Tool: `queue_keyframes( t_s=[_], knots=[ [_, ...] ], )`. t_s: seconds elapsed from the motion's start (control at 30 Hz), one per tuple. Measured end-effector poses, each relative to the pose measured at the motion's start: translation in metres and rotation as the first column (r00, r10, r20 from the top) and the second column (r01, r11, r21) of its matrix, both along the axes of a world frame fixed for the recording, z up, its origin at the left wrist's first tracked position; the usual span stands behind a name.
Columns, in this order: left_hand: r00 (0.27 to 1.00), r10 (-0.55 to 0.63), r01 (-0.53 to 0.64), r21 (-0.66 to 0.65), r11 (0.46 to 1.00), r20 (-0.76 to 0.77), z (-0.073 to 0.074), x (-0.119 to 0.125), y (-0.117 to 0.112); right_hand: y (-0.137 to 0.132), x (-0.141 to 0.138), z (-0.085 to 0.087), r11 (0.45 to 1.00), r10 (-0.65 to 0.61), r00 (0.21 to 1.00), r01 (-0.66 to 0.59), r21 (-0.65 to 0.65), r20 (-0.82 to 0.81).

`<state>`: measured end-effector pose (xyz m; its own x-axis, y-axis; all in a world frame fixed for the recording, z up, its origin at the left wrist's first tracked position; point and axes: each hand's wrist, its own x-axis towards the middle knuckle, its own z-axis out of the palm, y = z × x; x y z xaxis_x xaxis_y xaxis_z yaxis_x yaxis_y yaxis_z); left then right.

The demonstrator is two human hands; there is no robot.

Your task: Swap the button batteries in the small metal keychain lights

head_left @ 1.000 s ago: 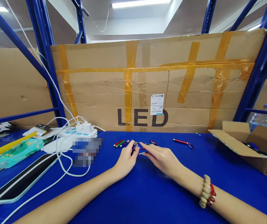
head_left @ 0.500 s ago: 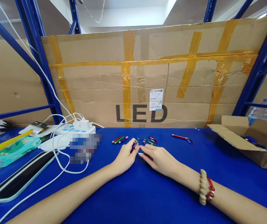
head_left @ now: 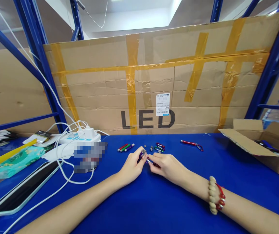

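My left hand (head_left: 132, 165) is closed around a small purple metal tube (head_left: 141, 153) with a silvery end, held tilted just above the table. Close on its right, my right hand (head_left: 167, 166) pinches a slim, shiny piece (head_left: 150, 160), mostly hidden by the fingers, so its kind is unclear. The fingertips of both hands almost meet. Behind my left hand lie red, green and purple metal tubes (head_left: 125, 148) side by side. Beyond my right hand are several small coloured carabiners (head_left: 159, 148) and little silver parts (head_left: 151, 148).
A red tube with a carabiner (head_left: 189, 143) lies farther right. At the right edge stands an open cardboard box (head_left: 251, 151). White cables, a power strip (head_left: 79, 138) and a phone-like device (head_left: 24, 187) crowd the left. A large cardboard sheet (head_left: 100, 94) closes off the back.
The view has shifted slightly. Both hands keep nearly the same place and hold, with the purple tube and the slim piece turned a little between the fingers.
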<state>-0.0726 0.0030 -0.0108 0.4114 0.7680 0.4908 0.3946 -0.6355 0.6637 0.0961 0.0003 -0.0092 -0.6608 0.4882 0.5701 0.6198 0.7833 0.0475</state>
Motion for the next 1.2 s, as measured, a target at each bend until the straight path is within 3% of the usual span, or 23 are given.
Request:
queue_keyframes(
  t_s=[0.33,0.43,0.6,0.97,1.2],
  knots=[
    [0.999,0.054,-0.054,-0.093,0.994,0.0,0.004,0.002,-0.006,0.004,0.002,0.005,0.997,0.019,0.989,-0.03,-0.074,-0.147],
    [1.0,0.015,-0.015,-0.136,0.991,0.003,0.003,0.001,-0.006,0.007,0.005,0.008,0.996,-0.019,0.97,-0.001,-0.084,-0.243],
    [0.991,0.006,-0.017,-0.078,0.997,-0.135,0.004,0.001,-0.008,0.008,0.007,0.008,0.998,-0.051,0.928,0.039,-0.039,-0.368],
    [0.976,0.048,-0.06,-0.048,0.997,-0.213,0.006,0.003,-0.011,0.004,0.005,0.007,0.999,0.008,0.956,0.005,0.044,-0.293],
    [0.988,0.069,-0.078,-0.061,0.995,-0.139,0.003,0.002,-0.008,0.003,0.003,0.007,1.0,0.001,0.958,0.005,0.02,-0.288]
  ],
)
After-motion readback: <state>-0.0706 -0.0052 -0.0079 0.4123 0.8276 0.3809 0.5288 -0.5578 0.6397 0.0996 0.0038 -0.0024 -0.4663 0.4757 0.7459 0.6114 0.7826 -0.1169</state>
